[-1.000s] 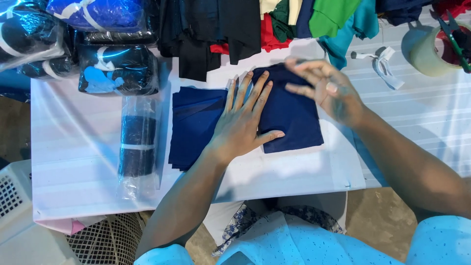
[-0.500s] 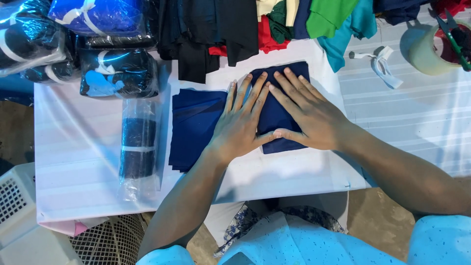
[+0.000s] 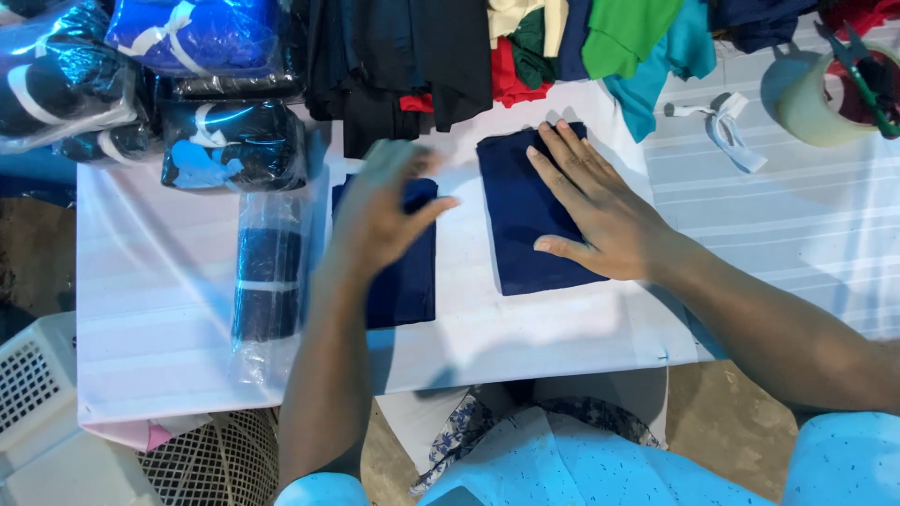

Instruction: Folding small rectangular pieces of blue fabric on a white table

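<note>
Two folded navy blue cloths lie on a white table (image 3: 169, 309). My right hand (image 3: 591, 211) rests flat, fingers spread, on the right navy cloth (image 3: 520, 220). My left hand (image 3: 380, 211) hovers, blurred and with fingers apart, over the left navy cloth (image 3: 408, 281) and holds nothing. The two cloths lie apart with bare table between them.
A clear plastic bag with a dark rolled garment (image 3: 267, 276) lies left of the cloths. Bagged blue and black garments (image 3: 230, 141) are stacked at the back left. Hanging clothes (image 3: 450, 56) line the far edge. A tape roll (image 3: 830, 94) and white strip (image 3: 722, 126) sit at right. A white basket (image 3: 37, 403) stands lower left.
The folded navy cloth now lies apart to the right under my right hand. My left hand has lifted off it and moved left over the other cloth.
</note>
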